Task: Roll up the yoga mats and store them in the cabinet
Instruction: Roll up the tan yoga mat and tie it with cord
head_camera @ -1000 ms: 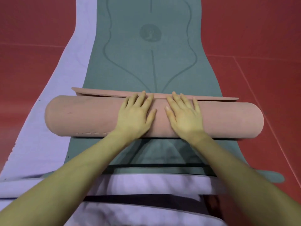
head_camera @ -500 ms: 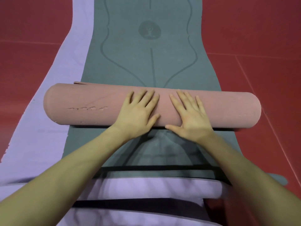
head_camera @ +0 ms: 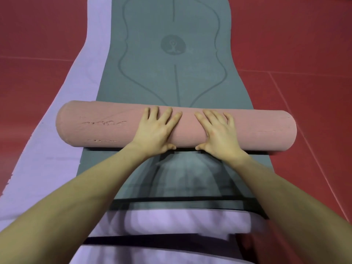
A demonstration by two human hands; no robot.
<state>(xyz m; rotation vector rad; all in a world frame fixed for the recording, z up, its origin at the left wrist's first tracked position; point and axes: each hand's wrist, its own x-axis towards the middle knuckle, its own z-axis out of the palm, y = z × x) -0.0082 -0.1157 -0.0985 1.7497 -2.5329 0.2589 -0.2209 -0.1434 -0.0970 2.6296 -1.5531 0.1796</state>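
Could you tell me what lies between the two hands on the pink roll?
Only a bare strip of the pink roll, between left hand and right hand, per the head view.

Cut off at the top edge: far end of the green mat (head_camera: 171, 73), its centre line running out of view. Hidden under the pink roll (head_camera: 106, 126): a band of that green mat. Lilac mat (head_camera: 91, 77) mostly covered by the green mat, clipped at the bottom and left edges. Fingertips of the left hand (head_camera: 155, 130) and right hand (head_camera: 219, 134) out of sight past the roll's crest. Both forearms cropped at the bottom edge.
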